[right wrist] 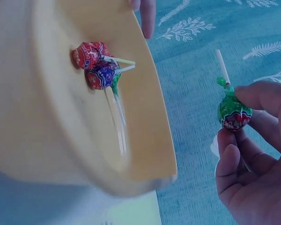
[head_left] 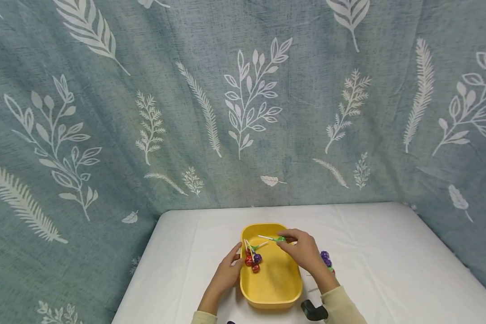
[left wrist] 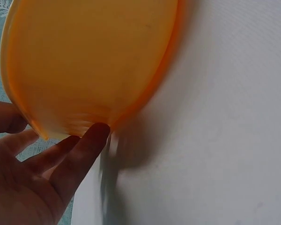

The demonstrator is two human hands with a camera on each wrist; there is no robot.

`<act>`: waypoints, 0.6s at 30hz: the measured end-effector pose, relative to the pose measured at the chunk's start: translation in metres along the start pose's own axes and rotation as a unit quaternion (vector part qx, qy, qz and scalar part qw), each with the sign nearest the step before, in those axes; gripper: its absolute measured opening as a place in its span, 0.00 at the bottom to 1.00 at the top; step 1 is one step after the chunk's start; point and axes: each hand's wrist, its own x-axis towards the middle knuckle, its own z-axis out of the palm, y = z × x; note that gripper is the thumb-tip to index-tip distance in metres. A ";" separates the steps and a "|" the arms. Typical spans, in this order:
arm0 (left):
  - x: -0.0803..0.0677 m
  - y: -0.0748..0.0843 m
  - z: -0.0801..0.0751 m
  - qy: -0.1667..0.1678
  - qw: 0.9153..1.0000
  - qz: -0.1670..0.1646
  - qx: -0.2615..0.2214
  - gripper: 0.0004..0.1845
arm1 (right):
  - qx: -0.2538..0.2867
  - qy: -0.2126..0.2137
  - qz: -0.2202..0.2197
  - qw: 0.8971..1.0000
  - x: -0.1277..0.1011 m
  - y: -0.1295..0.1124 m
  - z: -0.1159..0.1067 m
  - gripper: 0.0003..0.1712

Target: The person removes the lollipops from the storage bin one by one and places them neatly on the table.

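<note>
My right hand (head_left: 302, 249) pinches the green lollipop (right wrist: 234, 112); left hand (head_left: 228, 270), fingers (left wrist: 82, 164) spread, braces the tray (head_left: 273, 285): I'd lower gently.

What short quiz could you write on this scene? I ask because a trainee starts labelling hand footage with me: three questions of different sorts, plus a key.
1. What does the right grip pinch?
A) a purple-wrapped lollipop
B) a green-wrapped lollipop
C) the tray's rim

2. Which wrapper colours show on the lollipops lying in the yellow tray?

3. True or false: in the head view, the left grip touches the left side of the yellow tray.

Key:
1. B
2. Red, purple and green
3. True
</note>
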 end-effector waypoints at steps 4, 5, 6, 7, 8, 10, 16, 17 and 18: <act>0.000 -0.001 0.001 -0.001 1.000 0.000 0.003 0.29 | 0.013 0.007 0.000 1.000 -0.006 0.007 -0.004 0.15; 0.000 -0.001 0.001 -0.001 1.000 0.000 0.003 0.29 | 0.017 0.009 -0.001 1.000 -0.007 0.008 -0.005 0.15; 0.000 -0.001 0.001 -0.002 1.000 0.000 0.002 0.29 | 0.019 0.010 -0.003 1.000 -0.009 0.009 -0.006 0.15; 0.000 -0.001 0.001 -0.002 1.000 0.001 0.001 0.29 | 0.021 0.012 -0.003 1.000 -0.010 0.010 -0.008 0.15; 0.000 -0.001 0.001 -0.002 1.000 0.000 0.000 0.29 | 0.021 0.013 -0.003 1.000 -0.012 0.012 -0.009 0.15; 0.000 -0.001 0.001 -0.002 1.000 -0.001 -0.001 0.29 | 0.017 0.018 -0.003 1.000 -0.014 0.014 -0.012 0.16; 0.002 -0.001 0.001 0.002 1.000 -0.011 0.002 0.29 | 0.021 0.024 0.005 0.999 -0.020 0.018 -0.019 0.14; 0.002 -0.001 0.001 0.002 1.000 -0.013 0.001 0.29 | 0.021 0.024 0.008 0.999 -0.022 0.019 -0.019 0.14; 0.002 -0.001 0.001 0.002 1.000 -0.014 0.001 0.29 | 0.019 0.023 0.011 0.999 -0.024 0.020 -0.020 0.14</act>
